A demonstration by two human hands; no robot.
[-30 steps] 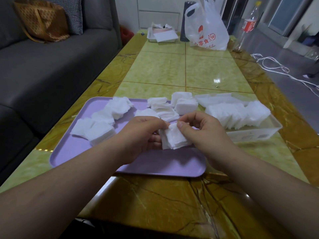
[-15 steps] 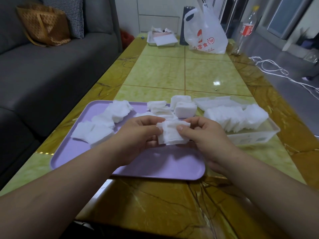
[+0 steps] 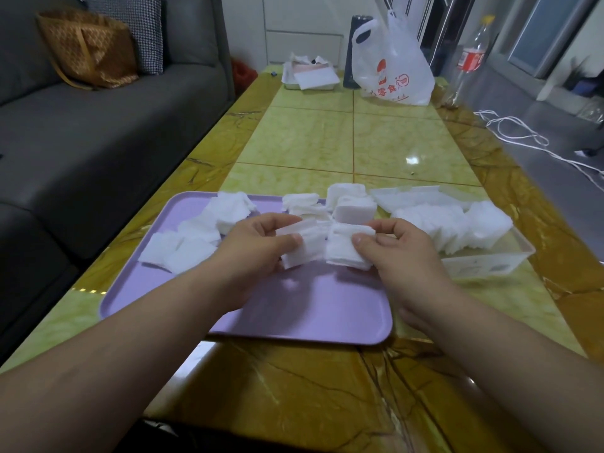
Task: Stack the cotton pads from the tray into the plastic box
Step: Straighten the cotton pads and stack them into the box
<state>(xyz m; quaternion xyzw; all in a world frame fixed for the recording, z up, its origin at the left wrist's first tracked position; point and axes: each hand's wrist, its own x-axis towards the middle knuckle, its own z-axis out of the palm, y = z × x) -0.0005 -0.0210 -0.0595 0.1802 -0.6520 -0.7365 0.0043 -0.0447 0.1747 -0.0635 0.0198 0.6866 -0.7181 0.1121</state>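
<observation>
Here, left hand (image 3: 258, 251) and right hand (image 3: 403, 253) pinch pads (image 3: 343, 255) over bare tray (image 3: 310, 310) front.

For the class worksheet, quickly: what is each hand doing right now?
Left hand: grips a small stack of cotton pads.
Right hand: pinches a second stack of pads.

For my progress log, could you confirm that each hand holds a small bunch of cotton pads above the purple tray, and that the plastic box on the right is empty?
Not quite: the head view shows the plastic box is not empty; it holds a row of cotton pads. Otherwise right: the left hand and right hand each hold a small bunch above the purple tray.
</observation>
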